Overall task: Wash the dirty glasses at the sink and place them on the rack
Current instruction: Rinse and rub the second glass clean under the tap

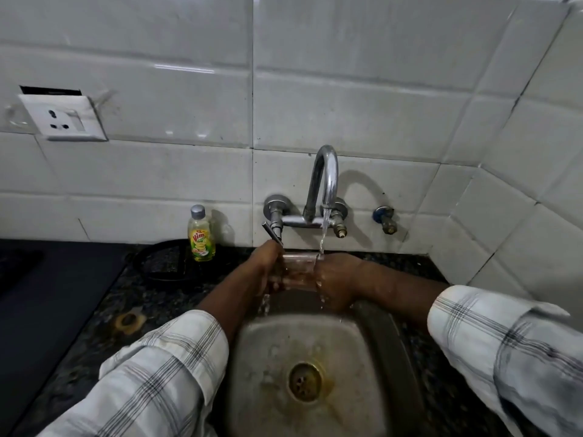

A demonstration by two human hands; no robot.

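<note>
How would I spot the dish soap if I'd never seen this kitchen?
Start at the chrome tap on the tiled wall above the steel sink. Left of it, on the dark counter, the dish soap bottle stands upright against the wall. It is the only yellow thing there, with a grey cap.

At 12 o'clock of sink (277,351): glass (299,271) under tap (326,181) w/ left hand (268,266) at its 9, right hand (339,283) at 3; soap bottle (202,236) at sink's 10.
</note>
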